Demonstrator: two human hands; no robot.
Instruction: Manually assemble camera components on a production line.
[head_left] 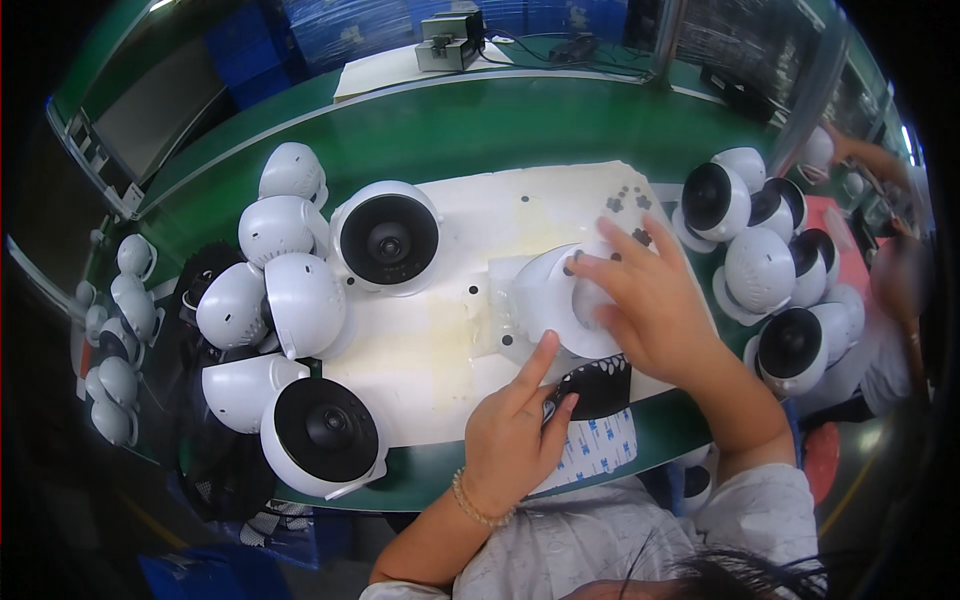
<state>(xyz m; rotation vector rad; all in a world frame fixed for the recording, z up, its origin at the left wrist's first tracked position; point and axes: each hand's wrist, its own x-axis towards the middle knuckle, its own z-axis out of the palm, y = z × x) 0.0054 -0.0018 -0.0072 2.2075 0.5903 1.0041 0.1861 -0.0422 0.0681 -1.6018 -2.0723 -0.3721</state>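
Note:
A white dome-shaped camera housing (540, 290) lies on its side near the middle of the white board, its round base ring turned toward me. Over that base, my right hand (650, 300) has its fingers spread. One of its fingertips rests by a small dark round pad (572, 262) at the ring's upper edge. My left hand (515, 430) pinches the left end of a black sheet (597, 388) with pale round spots along its edge. The left index finger stretches out to the lower side of the housing.
Black-faced white cameras (388, 240) and several white housings (280, 228) crowd the left side. More cameras (760, 270) cluster right. A printed white sheet (598, 450) lies at the front edge. A metal box (448, 42) stands behind. Another person's hand (865, 155) holds a white part at far right.

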